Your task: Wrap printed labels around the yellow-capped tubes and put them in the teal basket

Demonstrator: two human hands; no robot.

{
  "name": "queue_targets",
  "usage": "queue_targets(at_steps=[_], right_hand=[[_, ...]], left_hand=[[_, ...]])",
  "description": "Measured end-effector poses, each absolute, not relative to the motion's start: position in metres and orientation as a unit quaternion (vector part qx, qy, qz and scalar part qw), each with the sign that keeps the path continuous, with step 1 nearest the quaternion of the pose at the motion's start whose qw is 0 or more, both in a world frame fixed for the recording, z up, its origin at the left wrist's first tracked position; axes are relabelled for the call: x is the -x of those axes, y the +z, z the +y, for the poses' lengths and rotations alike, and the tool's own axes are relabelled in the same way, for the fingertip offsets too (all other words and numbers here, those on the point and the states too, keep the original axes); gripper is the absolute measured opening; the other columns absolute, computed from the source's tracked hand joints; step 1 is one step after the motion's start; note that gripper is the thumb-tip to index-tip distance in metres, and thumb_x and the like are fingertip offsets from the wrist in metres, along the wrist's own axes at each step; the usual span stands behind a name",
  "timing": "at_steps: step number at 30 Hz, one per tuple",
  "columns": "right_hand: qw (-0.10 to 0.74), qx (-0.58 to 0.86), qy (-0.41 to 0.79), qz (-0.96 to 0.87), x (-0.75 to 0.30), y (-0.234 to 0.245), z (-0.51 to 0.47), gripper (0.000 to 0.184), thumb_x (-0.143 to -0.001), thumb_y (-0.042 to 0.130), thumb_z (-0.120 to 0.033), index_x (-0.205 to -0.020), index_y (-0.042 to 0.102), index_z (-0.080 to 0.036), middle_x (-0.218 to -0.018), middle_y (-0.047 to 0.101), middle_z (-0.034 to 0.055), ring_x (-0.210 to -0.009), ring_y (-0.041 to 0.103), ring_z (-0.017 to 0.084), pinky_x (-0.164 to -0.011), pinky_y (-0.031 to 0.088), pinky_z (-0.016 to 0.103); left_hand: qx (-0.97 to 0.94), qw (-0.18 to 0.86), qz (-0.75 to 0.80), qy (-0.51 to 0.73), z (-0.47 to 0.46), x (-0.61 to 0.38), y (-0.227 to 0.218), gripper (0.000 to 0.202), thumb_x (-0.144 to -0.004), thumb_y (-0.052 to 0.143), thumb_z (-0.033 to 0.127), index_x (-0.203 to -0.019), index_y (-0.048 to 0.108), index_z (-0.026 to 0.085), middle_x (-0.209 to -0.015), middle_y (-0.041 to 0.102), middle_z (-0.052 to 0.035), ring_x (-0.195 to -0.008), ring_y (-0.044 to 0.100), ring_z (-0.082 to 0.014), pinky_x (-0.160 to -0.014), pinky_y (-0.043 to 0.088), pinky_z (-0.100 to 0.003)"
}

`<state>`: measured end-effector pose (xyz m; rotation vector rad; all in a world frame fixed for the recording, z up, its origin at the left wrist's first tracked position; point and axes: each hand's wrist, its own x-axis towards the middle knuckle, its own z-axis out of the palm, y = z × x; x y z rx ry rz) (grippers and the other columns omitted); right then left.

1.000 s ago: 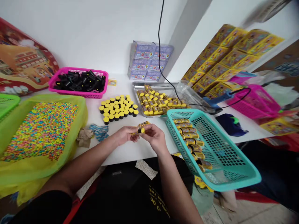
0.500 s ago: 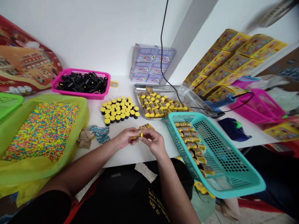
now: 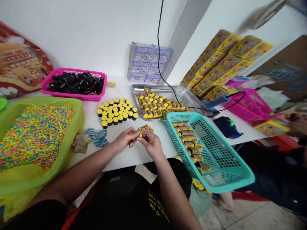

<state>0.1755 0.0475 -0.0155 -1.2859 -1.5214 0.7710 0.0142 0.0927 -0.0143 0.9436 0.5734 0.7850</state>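
Between my two hands, above the table's front edge, is a small yellow-capped canister (image 3: 140,135), mostly covered by fingers. My left hand (image 3: 125,139) is closed around its body. The fingertips of my right hand (image 3: 152,143) pinch it near the yellow end. Just behind my fingers lie yellow printed labels (image 3: 146,128). Beyond them stands a cluster of black canisters with yellow lids (image 3: 117,111). To the right, a teal basket (image 3: 217,153) holds a row of labelled canisters (image 3: 189,139) along its left side.
A metal tray (image 3: 135,92) of labelled canisters lies behind. At left are a pink basket (image 3: 45,86) of black canisters and a yellow-lined tub (image 3: 78,118) of colourful candies (image 3: 40,134). Yellow boxes (image 3: 216,67) are stacked at right, with a cable (image 3: 159,48) hanging down. Another person's hand (image 3: 297,123) shows far right.
The view has swung to the right, so everything sits further left. My hands still hold the canister at nearly the same spot. A person's hand has come into view at the far right.
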Motion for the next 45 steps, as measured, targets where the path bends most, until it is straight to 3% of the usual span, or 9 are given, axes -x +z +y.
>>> queue_targets(at_steps=[4, 11, 17, 21, 26, 32, 37, 40, 45], right_hand=[[0.474, 0.528, 0.270, -0.651, -0.174, -0.014, 0.048, 0.037, -0.079, 0.072, -0.049, -0.101, 0.070, -0.020, -0.085, 0.068, 0.0053, -0.075, 0.061, 0.019, -0.067, 0.051, 0.031], [0.485, 0.528, 0.307, -0.625, -0.167, -0.011, 0.050, 0.033, -0.083, 0.068, -0.049, -0.094, 0.069, -0.019, -0.079, 0.066, 0.0029, -0.070, 0.059, 0.016, -0.066, 0.049, 0.028], [0.508, 0.536, 0.242, -0.630, -0.163, -0.009, 0.053, 0.029, -0.081, 0.072, -0.045, -0.093, 0.071, -0.018, -0.077, 0.062, 0.0024, -0.072, 0.058, 0.016, -0.069, 0.049, 0.028], [0.473, 0.512, 0.190, -0.691, -0.171, 0.002, 0.050, 0.025, -0.082, 0.073, -0.039, -0.097, 0.071, -0.019, -0.080, 0.064, 0.0031, -0.075, 0.058, 0.016, -0.073, 0.049, 0.028], [0.457, 0.528, 0.143, -0.702, -0.175, 0.003, 0.050, 0.038, -0.082, 0.072, -0.045, -0.107, 0.068, -0.017, -0.089, 0.067, 0.0046, -0.076, 0.061, 0.014, -0.075, 0.050, 0.026], [0.366, 0.539, 0.018, -0.758, -0.154, -0.002, 0.047, 0.039, -0.087, 0.065, -0.037, -0.119, 0.061, -0.017, -0.091, 0.070, 0.0059, -0.086, 0.063, 0.018, -0.083, 0.049, 0.027], [0.390, 0.565, -0.069, -0.724, -0.153, -0.006, 0.047, 0.029, -0.084, 0.062, -0.036, -0.107, 0.063, -0.017, -0.081, 0.064, 0.0048, -0.077, 0.059, 0.018, -0.072, 0.049, 0.028], [0.370, 0.549, -0.158, -0.733, -0.153, -0.010, 0.048, 0.024, -0.086, 0.055, -0.029, -0.104, 0.063, -0.015, -0.078, 0.062, 0.0053, -0.072, 0.056, 0.018, -0.069, 0.048, 0.031], [0.399, 0.520, -0.139, -0.742, -0.149, -0.017, 0.044, 0.034, -0.091, 0.055, -0.037, -0.113, 0.061, -0.013, -0.085, 0.064, 0.0080, -0.078, 0.058, 0.019, -0.073, 0.051, 0.033]], left_hand=[[-0.413, 0.797, 0.268, 0.351, 0.093, -0.014, -0.012, 0.047, -0.069, 0.078, 0.051, -0.069, 0.042, 0.020, -0.050, 0.046, 0.0074, -0.035, 0.037, -0.0063, -0.033, 0.027, -0.020], [-0.507, 0.706, 0.301, 0.393, 0.089, -0.013, -0.009, 0.037, -0.078, 0.071, 0.047, -0.075, 0.049, 0.018, -0.048, 0.046, 0.0079, -0.039, 0.038, -0.0058, -0.038, 0.029, -0.018], [-0.446, 0.766, 0.306, 0.346, 0.091, -0.015, -0.009, 0.038, -0.080, 0.069, 0.049, -0.074, 0.046, 0.019, -0.049, 0.043, 0.0085, -0.035, 0.031, -0.0050, -0.035, 0.024, -0.018], [-0.394, 0.815, 0.282, 0.318, 0.091, -0.015, -0.006, 0.038, -0.071, 0.078, 0.044, -0.078, 0.051, 0.018, -0.060, 0.051, 0.0054, -0.041, 0.039, -0.0056, -0.037, 0.032, -0.019], [-0.360, 0.836, 0.290, 0.296, 0.093, -0.014, -0.007, 0.033, -0.070, 0.080, 0.041, -0.072, 0.057, 0.017, -0.058, 0.051, 0.0038, -0.044, 0.041, -0.0080, -0.040, 0.037, -0.021], [-0.308, 0.839, 0.322, 0.313, 0.099, -0.011, -0.014, 0.030, -0.060, 0.085, 0.031, -0.082, 0.069, 0.017, -0.064, 0.062, -0.0002, -0.052, 0.051, -0.0131, -0.048, 0.048, -0.026], [-0.278, 0.870, 0.287, 0.289, 0.100, -0.013, -0.006, 0.024, -0.075, 0.074, 0.036, -0.088, 0.070, 0.016, -0.079, 0.069, -0.0068, -0.065, 0.063, -0.0197, -0.056, 0.055, -0.030], [-0.223, 0.881, 0.295, 0.296, 0.099, -0.016, -0.002, 0.010, -0.085, 0.061, 0.024, -0.086, 0.068, 0.017, -0.079, 0.070, -0.0050, -0.068, 0.066, -0.0182, -0.059, 0.057, -0.029], [-0.192, 0.861, 0.332, 0.333, 0.099, -0.017, -0.001, 0.019, -0.084, 0.053, 0.003, -0.088, 0.067, 0.015, -0.083, 0.070, -0.0043, -0.066, 0.067, -0.0148, -0.057, 0.055, -0.024]])
